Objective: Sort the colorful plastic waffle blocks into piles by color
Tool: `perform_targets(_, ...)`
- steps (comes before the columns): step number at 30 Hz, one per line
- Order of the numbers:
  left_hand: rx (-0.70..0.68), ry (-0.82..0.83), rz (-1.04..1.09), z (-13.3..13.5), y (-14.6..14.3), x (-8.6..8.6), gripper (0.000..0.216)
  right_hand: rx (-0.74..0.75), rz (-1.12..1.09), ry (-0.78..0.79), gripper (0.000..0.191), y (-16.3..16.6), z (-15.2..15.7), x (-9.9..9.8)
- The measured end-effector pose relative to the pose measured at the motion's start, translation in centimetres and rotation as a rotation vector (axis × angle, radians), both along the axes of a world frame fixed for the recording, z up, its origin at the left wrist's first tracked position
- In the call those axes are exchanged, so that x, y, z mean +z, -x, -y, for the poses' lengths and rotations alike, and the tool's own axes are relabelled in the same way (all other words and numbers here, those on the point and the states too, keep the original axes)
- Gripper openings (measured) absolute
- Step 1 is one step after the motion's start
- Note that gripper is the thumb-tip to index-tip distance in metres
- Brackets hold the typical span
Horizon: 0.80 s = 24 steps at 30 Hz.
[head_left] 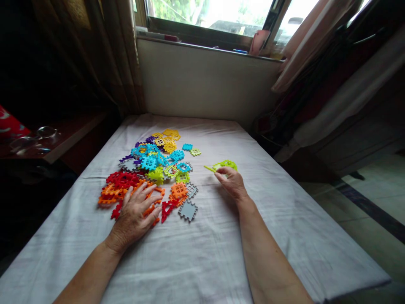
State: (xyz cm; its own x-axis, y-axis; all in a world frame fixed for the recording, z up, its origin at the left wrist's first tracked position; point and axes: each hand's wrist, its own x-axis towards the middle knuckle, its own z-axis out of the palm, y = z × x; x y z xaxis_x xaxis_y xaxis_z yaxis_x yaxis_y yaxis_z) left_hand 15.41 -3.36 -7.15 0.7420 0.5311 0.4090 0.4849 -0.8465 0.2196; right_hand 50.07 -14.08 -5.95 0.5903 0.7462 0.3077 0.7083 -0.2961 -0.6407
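A heap of coloured plastic interlocking tiles (152, 169) lies on a white cloth (202, 253) over a table. My left hand (136, 213) rests flat with fingers spread on the orange and red tiles (122, 185) at the heap's near edge. My right hand (230, 181) is off to the right of the heap, fingers pinched on lime-green tiles (225, 164) that lie on the cloth. Two grey tiles (188, 210) sit between the hands.
A wall and window sill (205, 46) with small items rise behind the table. A dark side shelf (47, 143) with glass objects stands at left. Curtains and dark furniture (332, 84) stand at right, with tiled floor (373, 198) below.
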Motion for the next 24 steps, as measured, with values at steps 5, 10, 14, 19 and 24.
perform_targets(5, 0.017, -0.007, 0.015, -0.2, 0.0, -0.2, 0.034, -0.511, 0.111, -0.034, 0.017, -2.6, 1.3, -1.1)
perform_targets(10, 0.023, -0.009, 0.022, -0.4, 0.1, -0.4, 0.035, -0.637, 0.037, 0.055, 0.019, -3.3, 1.9, -1.9)
perform_targets(14, 0.043, 0.003, 0.023, -0.2, 0.0, -0.3, 0.034, -0.677, 0.059, 0.119, 0.020, -3.4, 2.0, -2.2)
perform_targets(19, 0.038, 0.012, 0.019, 0.0, -0.2, -0.3, 0.033, -0.614, 0.218, -0.049, 0.022, -2.0, 1.1, -1.8)
perform_targets(24, -0.023, 0.034, -0.021, 0.2, -0.3, -0.2, 0.033, -0.059, 0.284, -0.021, 0.019, 4.7, -1.7, -0.7)
